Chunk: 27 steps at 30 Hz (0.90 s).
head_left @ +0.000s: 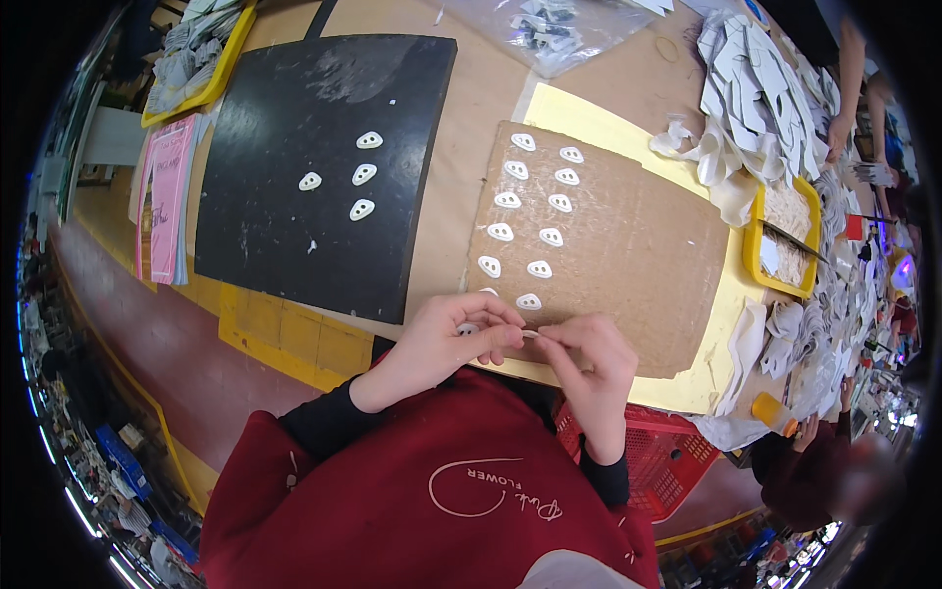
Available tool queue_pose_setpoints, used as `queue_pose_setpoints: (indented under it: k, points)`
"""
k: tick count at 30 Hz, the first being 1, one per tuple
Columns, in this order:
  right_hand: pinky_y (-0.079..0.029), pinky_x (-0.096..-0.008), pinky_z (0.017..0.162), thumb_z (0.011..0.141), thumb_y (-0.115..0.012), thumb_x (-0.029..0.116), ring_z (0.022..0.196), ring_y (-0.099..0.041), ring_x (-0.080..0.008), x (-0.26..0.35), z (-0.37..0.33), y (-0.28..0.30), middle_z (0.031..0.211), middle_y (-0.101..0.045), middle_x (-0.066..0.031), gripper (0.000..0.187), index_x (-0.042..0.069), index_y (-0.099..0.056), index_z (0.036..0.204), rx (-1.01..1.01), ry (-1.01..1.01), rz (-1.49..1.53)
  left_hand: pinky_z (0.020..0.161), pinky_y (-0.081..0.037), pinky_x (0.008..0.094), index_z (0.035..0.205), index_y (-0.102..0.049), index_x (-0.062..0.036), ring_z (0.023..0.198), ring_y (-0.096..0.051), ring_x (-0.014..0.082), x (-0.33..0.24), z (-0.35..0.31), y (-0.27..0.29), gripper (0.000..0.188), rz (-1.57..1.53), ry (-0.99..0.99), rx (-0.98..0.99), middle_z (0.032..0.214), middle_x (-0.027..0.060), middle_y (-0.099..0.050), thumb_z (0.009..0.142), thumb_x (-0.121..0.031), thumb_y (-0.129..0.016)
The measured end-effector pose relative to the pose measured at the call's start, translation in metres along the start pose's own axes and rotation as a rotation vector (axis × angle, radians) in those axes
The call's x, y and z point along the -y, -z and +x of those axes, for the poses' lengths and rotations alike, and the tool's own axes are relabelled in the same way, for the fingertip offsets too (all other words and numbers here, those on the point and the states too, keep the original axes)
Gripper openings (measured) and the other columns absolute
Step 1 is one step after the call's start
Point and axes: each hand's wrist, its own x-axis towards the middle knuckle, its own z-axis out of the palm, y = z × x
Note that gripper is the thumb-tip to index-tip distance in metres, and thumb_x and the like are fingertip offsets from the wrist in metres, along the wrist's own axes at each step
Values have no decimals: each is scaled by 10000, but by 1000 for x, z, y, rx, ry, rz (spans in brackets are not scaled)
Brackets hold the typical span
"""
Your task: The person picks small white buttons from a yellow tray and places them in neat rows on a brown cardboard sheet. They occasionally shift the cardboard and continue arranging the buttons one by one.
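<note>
Cardboard [638,245] lies right of centre in the frame, on yellow paper [721,294], bearing two columns of rounded-triangular white two-holed pieces [550,237] down its left part. At the lower centre, the left hand [451,339] and right hand [594,358] meet over the near edge. Each has thumb and finger pinched nearly together on a small white piece [530,334], seen edge-on between them; its outline cannot be told. Another two-holed piece [466,331] shows in the gap of the left hand's curled fingers; whether it is held or lying beneath, I cannot tell.

A black board [285,147] fills the upper left, with four more such pieces: three along its right side, one apart to their left. A pink booklet [167,201] lies left of the board, while a yellow tray [753,245] sits right of the cardboard. A red plastic basket [677,461] stands at lower right.
</note>
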Motion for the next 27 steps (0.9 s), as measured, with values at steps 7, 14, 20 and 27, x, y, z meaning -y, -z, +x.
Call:
queue_pose_setpoints:
  k: [7, 14, 20, 27]
  points:
    - [-488, -349, 672, 740, -810, 7, 737, -627, -255, -2, -6, -8, 818, -658, -72, 175, 24, -723, 891, 11, 166, -30, 767, -474, 203, 1114, -657, -2, 866, -594, 57, 9, 2, -5, 147, -152, -26, 54, 961, 16, -655, 984, -66, -635]
    - [-533, -293, 718, 813, -743, -67, 817, -648, -181, -9, -14, -15, 985, -664, -84, 238, 0, -704, 1038, 28, -166, 406, 765, -419, 190, 1156, -544, -51, 858, -521, 29, 18, 5, -3, 239, -4, -97, 213, 941, -24, -565, 954, -44, -672]
    - [-517, -258, 723, 832, -713, -98, 846, -630, -134, 0, -11, 3, 1060, -669, -113, 230, -52, -702, 1058, 234, -104, 342, 796, -429, 204, 1211, -495, -71, 915, -525, 40, 16, -4, -4, 287, -233, -29, 319, 1001, -5, -574, 966, -20, -635]
    - [-550, -220, 675, 884, -701, -47, 770, -687, -110, -8, -25, -18, 981, -715, -91, 150, -19, -740, 1026, -52, -436, 394, 1149, -395, 357, 1441, -364, -44, 1376, -487, 257, -24, -5, 17, 465, -556, -124, -70, 1491, 232, -454, 995, 42, -468]
